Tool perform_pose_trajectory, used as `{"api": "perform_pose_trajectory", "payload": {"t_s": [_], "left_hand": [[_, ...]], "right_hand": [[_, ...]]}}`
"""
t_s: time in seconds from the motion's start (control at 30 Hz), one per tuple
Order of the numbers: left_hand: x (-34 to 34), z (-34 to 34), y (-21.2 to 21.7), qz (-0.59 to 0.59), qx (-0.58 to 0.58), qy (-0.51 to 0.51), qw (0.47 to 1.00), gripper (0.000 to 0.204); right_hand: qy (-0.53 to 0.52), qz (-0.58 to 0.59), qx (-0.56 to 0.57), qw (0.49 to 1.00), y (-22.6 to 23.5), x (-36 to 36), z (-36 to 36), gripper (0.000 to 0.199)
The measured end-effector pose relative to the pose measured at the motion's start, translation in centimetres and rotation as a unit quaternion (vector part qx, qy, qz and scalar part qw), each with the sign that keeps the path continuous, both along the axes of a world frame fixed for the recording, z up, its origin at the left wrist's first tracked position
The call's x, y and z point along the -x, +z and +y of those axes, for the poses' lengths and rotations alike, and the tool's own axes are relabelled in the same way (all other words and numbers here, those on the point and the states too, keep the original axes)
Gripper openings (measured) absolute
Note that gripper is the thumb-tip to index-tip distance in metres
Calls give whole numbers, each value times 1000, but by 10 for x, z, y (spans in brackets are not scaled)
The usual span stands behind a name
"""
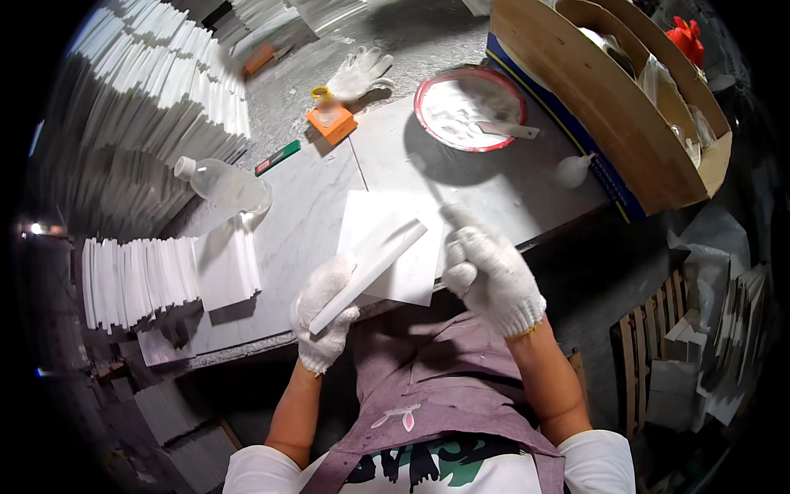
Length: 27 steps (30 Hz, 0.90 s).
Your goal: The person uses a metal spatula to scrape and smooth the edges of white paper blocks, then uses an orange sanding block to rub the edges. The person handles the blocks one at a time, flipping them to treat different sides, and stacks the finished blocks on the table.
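My left hand (323,309), in a white knitted glove, grips a white tile (372,276) turned nearly edge-on and tilted up to the right. Beneath it, another flat white tile (362,216) lies at the table's near edge. To the right, my gloved right hand (491,267) is held just apart from the tile, fingers curled. A thin, blurred shape shows at its fingertips; what it is I cannot make out. Beyond the hands stands a red-rimmed bowl (424,123) of white paste, with a flat spatula (508,129) resting in it.
Stacked tiles (140,276) and a clear plastic bottle (230,188) stand at left. An orange block (332,123), a green-and-red bar (278,158) and a spare glove (360,74) lie farther back. At right are a white squeeze bulb (573,171) and a cardboard box (592,99).
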<state>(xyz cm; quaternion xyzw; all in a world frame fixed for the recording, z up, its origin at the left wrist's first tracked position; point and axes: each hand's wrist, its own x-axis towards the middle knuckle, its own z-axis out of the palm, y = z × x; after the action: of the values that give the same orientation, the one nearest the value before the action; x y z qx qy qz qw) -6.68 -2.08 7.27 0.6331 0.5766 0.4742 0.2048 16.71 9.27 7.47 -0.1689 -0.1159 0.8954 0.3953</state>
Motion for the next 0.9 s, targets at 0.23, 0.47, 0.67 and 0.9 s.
{"api": "perform_pose_trajectory", "payload": {"t_s": [0.23, 0.47, 0.67, 0.9], "left_hand": [[20, 8, 7, -184, 10, 87, 979, 41], [38, -12, 36, -189, 270, 14, 944, 35], [6, -15, 28, -318, 496, -59, 806, 29], [1, -23, 15, -310, 474, -94, 819, 33]], "right_hand": [[-115, -91, -37, 988, -7, -30, -10, 50], [-29, -197, -197, 960, -2, -62, -20, 48], [160, -357, -374, 841, 9, -54, -20, 31], [193, -416, -614, 642, 22, -53, -18, 33]]}}
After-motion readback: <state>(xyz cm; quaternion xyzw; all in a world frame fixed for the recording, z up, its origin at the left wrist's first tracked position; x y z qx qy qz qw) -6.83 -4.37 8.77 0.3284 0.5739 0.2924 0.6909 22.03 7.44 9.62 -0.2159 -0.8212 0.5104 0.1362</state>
